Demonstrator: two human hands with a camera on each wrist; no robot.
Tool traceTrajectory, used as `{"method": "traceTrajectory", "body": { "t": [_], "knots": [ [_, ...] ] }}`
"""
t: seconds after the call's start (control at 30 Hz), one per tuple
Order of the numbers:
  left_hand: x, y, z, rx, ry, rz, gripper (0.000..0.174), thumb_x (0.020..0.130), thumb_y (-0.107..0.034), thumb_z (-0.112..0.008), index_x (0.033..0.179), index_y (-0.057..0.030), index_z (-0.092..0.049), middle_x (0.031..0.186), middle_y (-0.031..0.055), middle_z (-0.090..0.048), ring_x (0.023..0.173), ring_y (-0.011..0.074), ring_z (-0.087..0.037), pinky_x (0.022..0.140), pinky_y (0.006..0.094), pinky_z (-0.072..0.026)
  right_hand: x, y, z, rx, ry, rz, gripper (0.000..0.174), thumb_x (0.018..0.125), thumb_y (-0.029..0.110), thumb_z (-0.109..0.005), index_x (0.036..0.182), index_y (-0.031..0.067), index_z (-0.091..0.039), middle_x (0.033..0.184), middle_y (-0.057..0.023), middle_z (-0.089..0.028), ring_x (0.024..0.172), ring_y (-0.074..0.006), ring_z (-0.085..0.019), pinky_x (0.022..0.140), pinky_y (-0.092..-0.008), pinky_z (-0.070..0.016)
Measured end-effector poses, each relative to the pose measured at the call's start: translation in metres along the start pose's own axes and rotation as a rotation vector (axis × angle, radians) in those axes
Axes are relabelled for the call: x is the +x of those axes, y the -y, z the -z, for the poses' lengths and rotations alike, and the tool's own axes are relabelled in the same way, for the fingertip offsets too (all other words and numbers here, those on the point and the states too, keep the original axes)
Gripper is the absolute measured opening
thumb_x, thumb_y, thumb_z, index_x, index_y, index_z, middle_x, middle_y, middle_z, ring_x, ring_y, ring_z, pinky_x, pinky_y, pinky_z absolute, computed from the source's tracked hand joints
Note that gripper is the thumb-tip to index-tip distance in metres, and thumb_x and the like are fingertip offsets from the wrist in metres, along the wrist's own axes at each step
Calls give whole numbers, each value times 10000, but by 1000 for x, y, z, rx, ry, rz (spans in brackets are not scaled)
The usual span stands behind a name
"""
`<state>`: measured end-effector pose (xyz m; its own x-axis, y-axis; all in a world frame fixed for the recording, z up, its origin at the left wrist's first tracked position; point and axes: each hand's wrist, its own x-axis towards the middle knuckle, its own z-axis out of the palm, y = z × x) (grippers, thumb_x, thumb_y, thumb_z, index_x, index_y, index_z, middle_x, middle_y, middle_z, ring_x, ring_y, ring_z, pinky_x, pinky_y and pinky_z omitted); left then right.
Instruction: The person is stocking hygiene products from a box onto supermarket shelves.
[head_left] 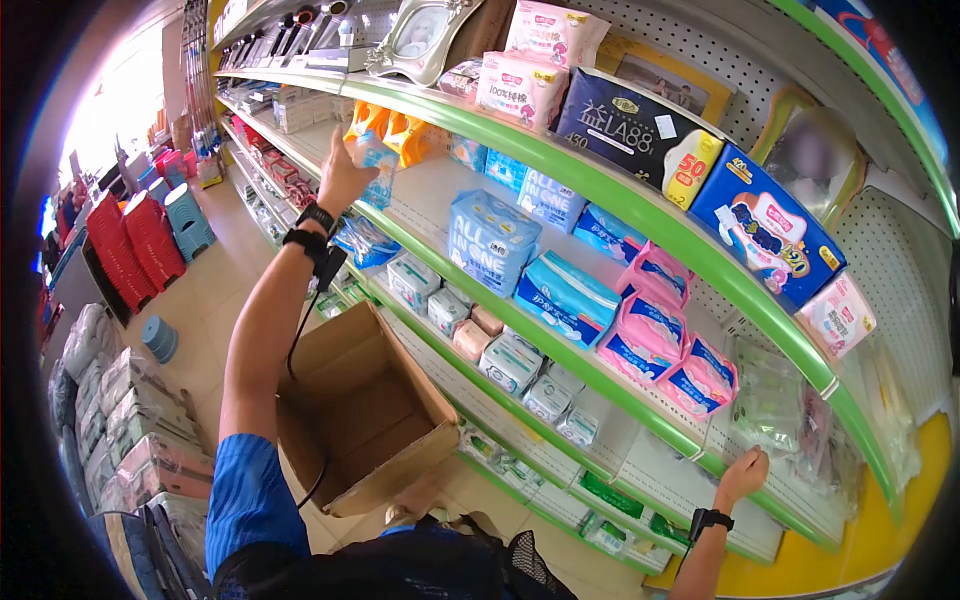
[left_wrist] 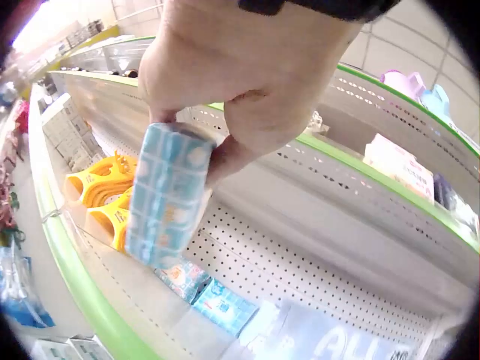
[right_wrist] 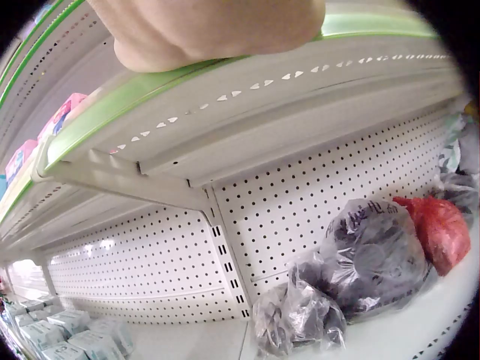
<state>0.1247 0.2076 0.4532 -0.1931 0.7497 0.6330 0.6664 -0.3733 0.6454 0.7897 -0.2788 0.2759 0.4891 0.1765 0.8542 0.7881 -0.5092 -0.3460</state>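
Note:
My left hand is raised at the left part of the middle shelf and grips a small light-blue pack with a checked pattern. In the left wrist view the pack hangs below the fingers, its narrow side towards the camera. Yellow-orange items lie on the shelf right beside it. Small blue packs lie deeper on the same shelf. My right hand rests at the green front edge of the shelf on the right, fingers curled and holding nothing visible.
An open cardboard box stands on the floor below my left arm. Blue pad packs and pink packs line the middle shelf. The upper shelf's green lip juts out above them. Stacked wrapped bundles stand at the left.

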Motion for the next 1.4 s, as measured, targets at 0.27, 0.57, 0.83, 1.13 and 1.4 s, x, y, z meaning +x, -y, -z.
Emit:
{"method": "traceTrajectory", "body": {
  "t": [0.27, 0.57, 0.83, 1.13, 1.4],
  "knots": [
    [53, 27, -57, 31, 315, -361, 467, 709, -50, -776, 1169, -77, -695, 1051, 163, -725, 969, 279, -711, 865, 356, -548, 1, 2, 2, 32, 10, -21, 299, 966, 165, -544, 743, -32, -571, 713, -198, -560, 671, -394, -525, 618, -489, -383],
    [42, 22, -107, 286, 515, -425, 361, 731, -6, -689, 1083, -87, -690, 988, 153, -721, 965, 331, -681, 856, 429, -528, -2, -6, 2, 12, 36, -10, 346, 1001, 243, -514, 782, -18, -576, 707, -187, -560, 643, -384, -524, 597, -484, -381],
    [44, 50, -124, 474, 468, -544, 362, 695, -2, -618, 1029, -118, -691, 926, 131, -711, 951, 343, -664, 847, 446, -527, -3, -8, 1, -36, 28, -16, 354, 1004, 253, -508, 768, -5, -563, 703, -176, -558, 635, -368, -523, 591, -477, -378],
    [44, 37, -105, 428, 628, -428, 364, 693, 20, -577, 1004, -101, -723, 998, 147, -714, 996, 358, -649, 879, 442, -521, -2, -4, 2, -31, 4, 10, 350, 1008, 253, -505, 778, -3, -571, 691, -163, -548, 618, -359, -513, 582, -467, -380],
    [44, 62, -105, 288, 590, -612, 413, 669, 64, -585, 1048, -69, -679, 1002, 159, -681, 1006, 375, -620, 906, 453, -494, -2, -7, 2, -52, 24, -22, 345, 1000, 251, -517, 775, -3, -579, 703, -164, -568, 625, -360, -528, 582, -469, -383]
  ]
}}
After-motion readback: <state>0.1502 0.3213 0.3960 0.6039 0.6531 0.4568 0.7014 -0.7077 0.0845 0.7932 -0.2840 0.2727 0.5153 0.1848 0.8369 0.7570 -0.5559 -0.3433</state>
